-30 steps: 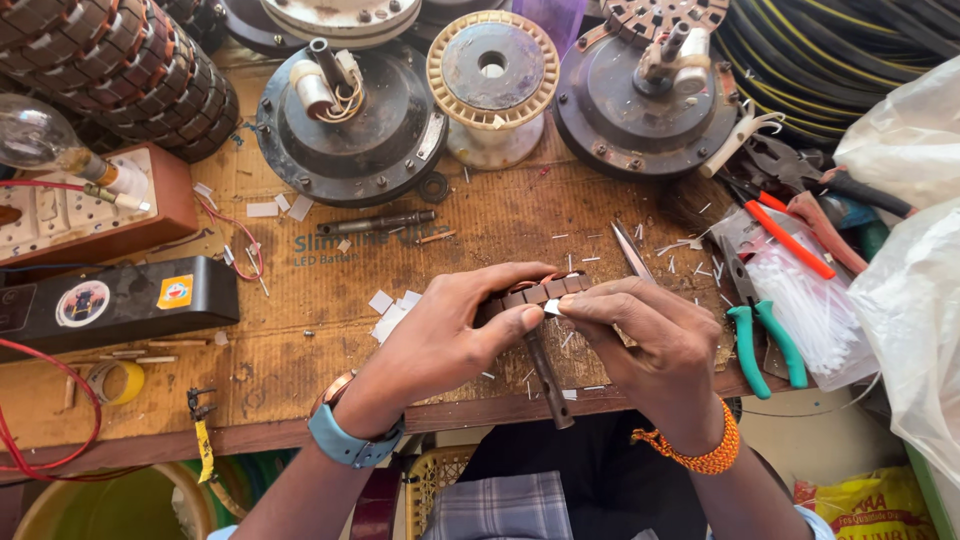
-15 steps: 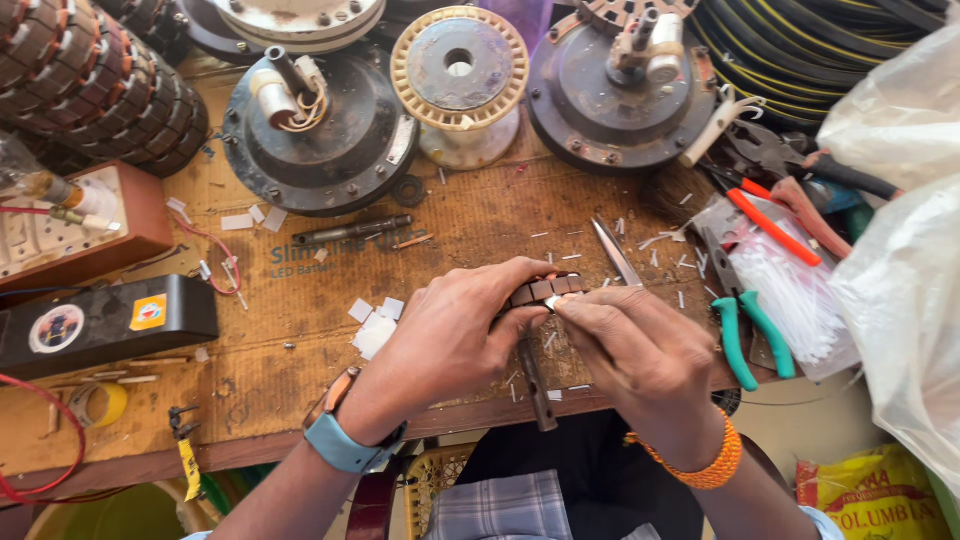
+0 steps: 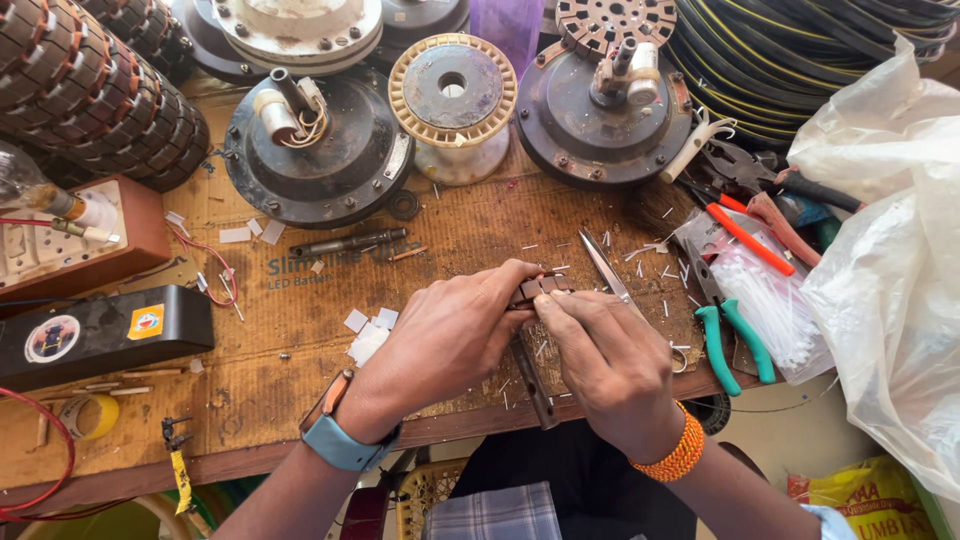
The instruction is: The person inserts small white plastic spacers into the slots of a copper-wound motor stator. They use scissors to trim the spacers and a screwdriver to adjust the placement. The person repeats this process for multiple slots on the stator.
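Both hands, left hand [image 3: 450, 335] and right hand [image 3: 600, 350], pinch shut on the small brown slotted piece [image 3: 541, 288] at bench centre (scissors [image 3: 606, 268] at two o'clock); seemingly stiff, light, best gripped by its ends.

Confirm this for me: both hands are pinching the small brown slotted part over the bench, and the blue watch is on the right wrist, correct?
Not quite. The head view shows the blue watch on the left wrist; the right wrist wears an orange beaded band. The rest holds: the left hand and right hand both pinch the small brown slotted part over the bench.
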